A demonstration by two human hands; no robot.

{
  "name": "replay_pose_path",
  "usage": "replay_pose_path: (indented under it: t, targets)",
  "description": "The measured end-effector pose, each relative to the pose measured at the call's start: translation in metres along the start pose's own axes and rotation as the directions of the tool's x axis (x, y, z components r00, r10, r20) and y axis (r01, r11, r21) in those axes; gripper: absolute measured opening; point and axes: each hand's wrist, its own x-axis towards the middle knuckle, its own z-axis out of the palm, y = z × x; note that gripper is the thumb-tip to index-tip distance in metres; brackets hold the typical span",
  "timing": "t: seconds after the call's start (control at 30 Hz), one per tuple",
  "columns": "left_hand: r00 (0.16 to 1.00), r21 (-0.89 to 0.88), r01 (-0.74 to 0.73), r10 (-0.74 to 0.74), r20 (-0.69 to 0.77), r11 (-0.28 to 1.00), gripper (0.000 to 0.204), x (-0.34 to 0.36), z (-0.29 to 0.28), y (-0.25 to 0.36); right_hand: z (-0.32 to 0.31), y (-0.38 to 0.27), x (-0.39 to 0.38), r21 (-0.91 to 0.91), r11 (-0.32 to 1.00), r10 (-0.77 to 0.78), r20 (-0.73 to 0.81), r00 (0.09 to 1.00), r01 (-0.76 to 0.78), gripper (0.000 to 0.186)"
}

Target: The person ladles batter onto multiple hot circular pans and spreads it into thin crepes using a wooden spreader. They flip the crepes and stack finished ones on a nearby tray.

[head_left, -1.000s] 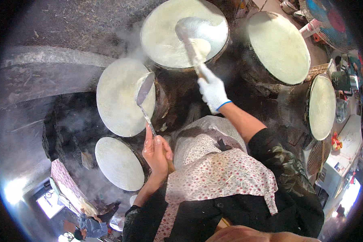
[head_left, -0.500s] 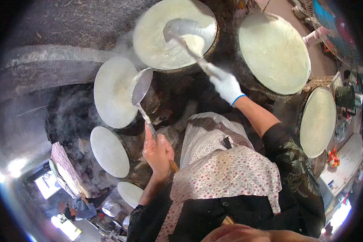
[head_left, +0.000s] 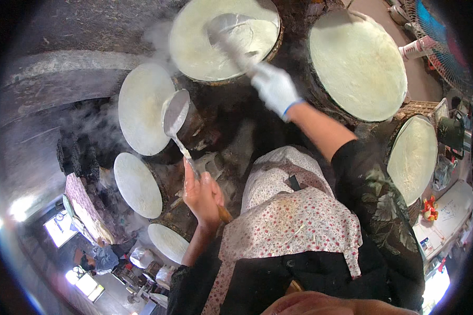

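Observation:
My bare left hand [head_left: 202, 197] is closed around the handle of a metal ladle [head_left: 176, 113]. The ladle's bowl, coated with pale batter, hangs at the right rim of a round steaming griddle [head_left: 144, 110]. My right hand [head_left: 274, 88], in a white glove with a blue cuff, grips a long-handled grey spreader [head_left: 234, 50], smeared by motion. Its far end rests over the top-middle griddle, among pale batter [head_left: 199, 50]. A grey, thinner patch in that layer lies around the tool's end. I cannot make out the exact shape of its tip.
More round griddles with pale layers stand around me: a large one [head_left: 357, 65] at right, another [head_left: 412, 160] beyond, and two [head_left: 138, 185] [head_left: 168, 243] at left. A fan [head_left: 439, 44] stands upper right. Another person [head_left: 105, 257] is far off at lower left.
My right hand has moved left and slightly up, sweeping the spreader across the batter. The batter mound beside it looks flatter. My left hand still holds the ladle, nearly in place.

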Motion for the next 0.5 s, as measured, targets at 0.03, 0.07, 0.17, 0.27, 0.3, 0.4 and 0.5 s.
replay_pose_path:
  t: [0.03,0.07,0.17,0.27,0.3,0.4,0.5]
  targets:
    - [0.999,0.012,0.036,-0.036,-0.014,0.999,0.068,0.001,0.002,0.001,0.012,0.005,-0.014,-0.162,0.935,-0.309,0.068,0.949,0.316,0.041]
    - [0.999,-0.008,0.041,-0.041,-0.005,0.999,0.068,0.002,0.004,0.002,0.018,0.002,-0.032,-0.248,0.967,0.014,0.27,0.963,0.055,0.048]
    - [0.999,-0.003,0.028,-0.028,0.032,1.0,0.068,0.005,0.007,0.004,0.004,0.021,-0.047,-0.42,0.907,0.013,0.095,0.995,0.028,0.049]
    - [0.999,0.042,0.029,-0.03,0.027,0.999,0.069,0.008,0.006,0.006,-0.019,0.024,-0.03,0.02,0.951,0.306,-0.198,0.931,-0.309,0.049]
    - [0.999,0.044,0.041,-0.042,0.027,0.998,0.069,0.01,0.007,0.006,-0.024,0.023,-0.026,0.199,0.901,0.415,-0.129,0.901,-0.386,0.048]
    - [0.998,0.034,0.053,-0.054,0.045,0.998,0.068,0.016,0.008,0.007,-0.022,0.029,-0.023,-0.051,0.983,0.173,-0.035,0.984,-0.175,0.047]
    - [0.997,0.116,0.031,-0.039,0.066,0.993,0.068,0.022,0.012,0.008,-0.025,0.027,-0.013,-0.051,0.957,0.279,-0.098,0.955,-0.285,0.049]
